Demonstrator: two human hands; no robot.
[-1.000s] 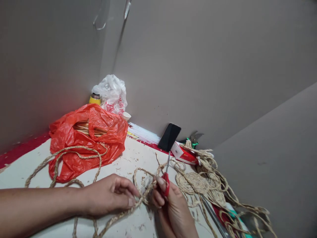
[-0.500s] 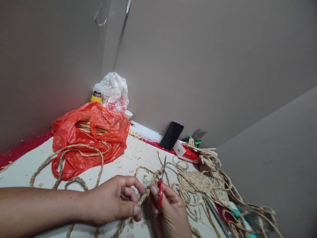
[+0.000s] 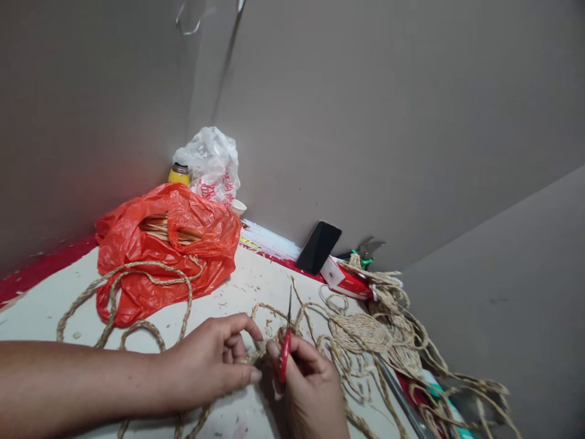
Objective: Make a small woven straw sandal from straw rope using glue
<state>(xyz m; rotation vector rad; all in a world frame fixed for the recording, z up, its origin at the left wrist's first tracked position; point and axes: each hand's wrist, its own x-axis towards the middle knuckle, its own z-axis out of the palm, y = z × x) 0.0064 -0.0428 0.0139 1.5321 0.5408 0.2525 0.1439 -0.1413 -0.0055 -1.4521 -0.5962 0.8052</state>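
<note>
My left hand (image 3: pixel 212 360) is around a braided straw rope (image 3: pixel 256 352), its thumb and index finger apart while the other fingers curl by the rope. More of this rope trails below that hand. Close beside it, my right hand (image 3: pixel 311 378) grips red-handled scissors (image 3: pixel 286 353), their thin tip pointing up and away from me. The right thumb and fingertips also press at the rope, though the exact contact is partly hidden. Loops of thicker braid lie left of my hands and over a red plastic bag (image 3: pixel 210 268).
Straw strips (image 3: pixel 169 228) show inside the red bag. Behind stand a white plastic bag (image 3: pixel 212 158), a yellow bottle (image 3: pixel 178 175) and a white cup (image 3: pixel 238 207). A phone (image 3: pixel 319 247) leans near green-handled pruners (image 3: pixel 366 259). At right lie a coiled braid (image 3: pixel 359 332) and tangled cords.
My right hand and the scissors have shifted slightly left and tilted more upright. The rope between my hands has moved left, and my left thumb and index finger are further from it.
</note>
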